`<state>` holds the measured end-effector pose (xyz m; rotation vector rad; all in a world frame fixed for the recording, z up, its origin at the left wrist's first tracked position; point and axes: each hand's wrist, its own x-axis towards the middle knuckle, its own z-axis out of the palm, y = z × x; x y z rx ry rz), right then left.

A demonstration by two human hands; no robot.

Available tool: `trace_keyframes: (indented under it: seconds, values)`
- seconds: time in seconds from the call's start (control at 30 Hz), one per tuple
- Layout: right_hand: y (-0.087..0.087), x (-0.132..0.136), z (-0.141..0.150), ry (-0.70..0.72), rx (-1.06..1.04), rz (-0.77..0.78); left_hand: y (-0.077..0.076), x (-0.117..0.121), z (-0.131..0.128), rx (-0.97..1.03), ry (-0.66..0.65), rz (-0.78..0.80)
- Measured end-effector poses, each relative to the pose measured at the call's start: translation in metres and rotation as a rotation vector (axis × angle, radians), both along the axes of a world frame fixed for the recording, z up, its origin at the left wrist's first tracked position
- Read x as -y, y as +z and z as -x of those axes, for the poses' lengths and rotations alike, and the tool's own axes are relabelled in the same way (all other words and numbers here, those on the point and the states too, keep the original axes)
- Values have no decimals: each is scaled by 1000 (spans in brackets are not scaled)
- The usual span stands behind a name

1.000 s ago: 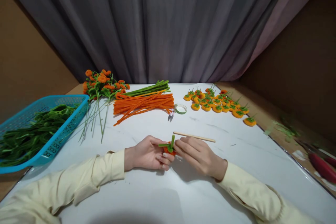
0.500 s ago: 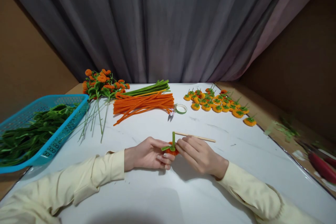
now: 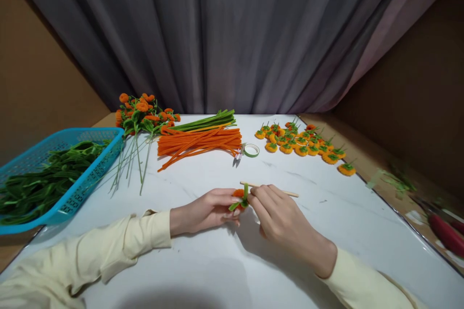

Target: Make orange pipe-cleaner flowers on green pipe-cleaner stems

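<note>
I see L hand (image 3: 206, 210) gripping orange flower (image 3: 238, 193), just re-tilted; R hand (image 3: 281, 210), beside it, pinches prob. green piece (image 3: 234, 206) (tips hidden), so work's ongoing.

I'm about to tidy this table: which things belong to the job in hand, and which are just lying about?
Likely part of it:
- round orange fuzzy flower head with green strips, held in the left hand, right hand at it
- long orange fuzzy strips
- long green fuzzy stems

Seemingly just lying about:
- red-handled tool, far right
- light-green scraps near it
</note>
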<state>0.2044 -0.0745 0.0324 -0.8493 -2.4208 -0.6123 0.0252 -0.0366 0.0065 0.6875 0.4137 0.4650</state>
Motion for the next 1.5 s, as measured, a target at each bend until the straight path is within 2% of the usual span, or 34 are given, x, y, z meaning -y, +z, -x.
trace_keyframes:
  seconds: [0.17,0.23,0.3,0.43,0.53,0.6,0.63,0.67,0.8,0.87,0.93,1.03,1.2,1.37,1.43,1.5]
  values:
    - [5,11,5,-72,23,18,3,6,-2,-74,82,-174]
    - [5,14,4,-77,-41,97,5,8,-2,-132,96,-294]
    - [5,14,3,-88,-162,264,7,9,-1,-213,112,-427]
    - [7,5,-3,-109,-424,696,10,13,2,-318,128,-659]
    - [9,-5,-6,-124,-517,1074,7,14,4,-364,104,-818]
    - [8,-9,-7,-116,-534,1226,4,12,5,-368,82,-836]
    - [7,-10,-7,-113,-535,1203,3,10,4,-354,71,-793]
    - [4,-10,-7,-110,-531,1106,2,8,4,-327,63,-720]
    - [-6,-5,-7,-83,-369,471,2,-4,1,-239,75,-410]
    - [-8,-3,-6,-83,-243,299,4,-8,1,-267,33,-396]
    - [-9,-2,-6,-88,-171,210,7,-9,2,-308,-38,-415]
    - [-11,-2,-7,-76,-162,170,11,-7,4,-341,-71,-395]
    - [-17,-4,-9,-94,-206,208,16,-4,7,-334,-24,-373]
    - [-20,-3,-7,-47,-157,122,27,-1,4,-300,30,-261]
    - [-20,-3,-7,-21,-215,195,30,-1,4,-274,27,-261]
    - [-20,-3,-7,-22,-363,333,28,-4,6,-247,5,-313]
